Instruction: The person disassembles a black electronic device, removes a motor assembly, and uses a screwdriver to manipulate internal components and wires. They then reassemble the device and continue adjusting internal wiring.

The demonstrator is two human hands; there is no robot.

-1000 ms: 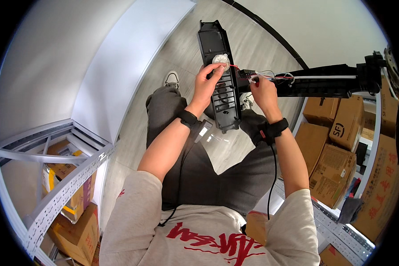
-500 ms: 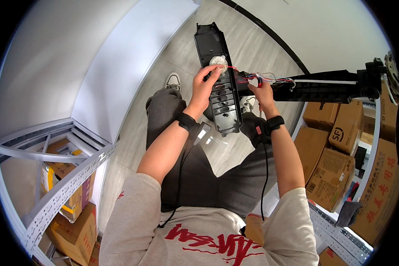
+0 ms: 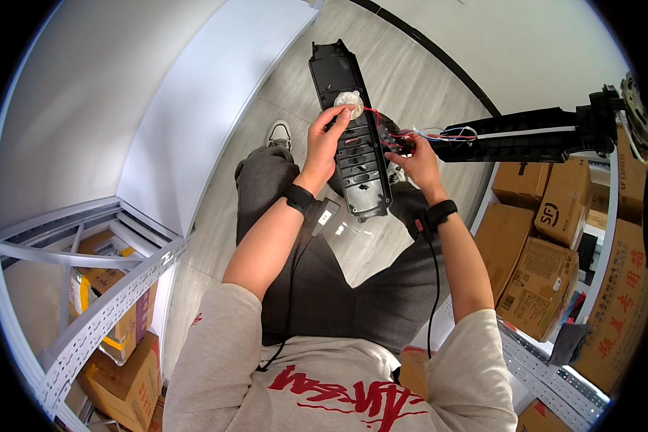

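Note:
My left hand (image 3: 324, 146) pinches a round, pale, speaker-like disc (image 3: 349, 101) between thumb and fingers. The disc is over a long black ribbed plastic panel (image 3: 333, 70), which stands tilted between my knees. A thin red wire leads from it toward my right hand (image 3: 419, 167). That hand is closed beside the panel's right edge, around a small dark piece among the wires; its fingers partly hide what they hold. Red, white and blue wires (image 3: 450, 135) run from there into a long black plastic housing (image 3: 515, 137) reaching to the right.
A round mechanical part (image 3: 635, 108) sits at the housing's far right end. Cardboard boxes (image 3: 536, 288) fill a metal shelf at right. Another perforated metal frame (image 3: 115, 288) with boxes stands at left, near a white panel. Cables hang from both wristbands.
My right hand has moved slightly left and down, closer to the panel, with the wires shifting along. My left hand, the disc and the panel have shifted slightly left.

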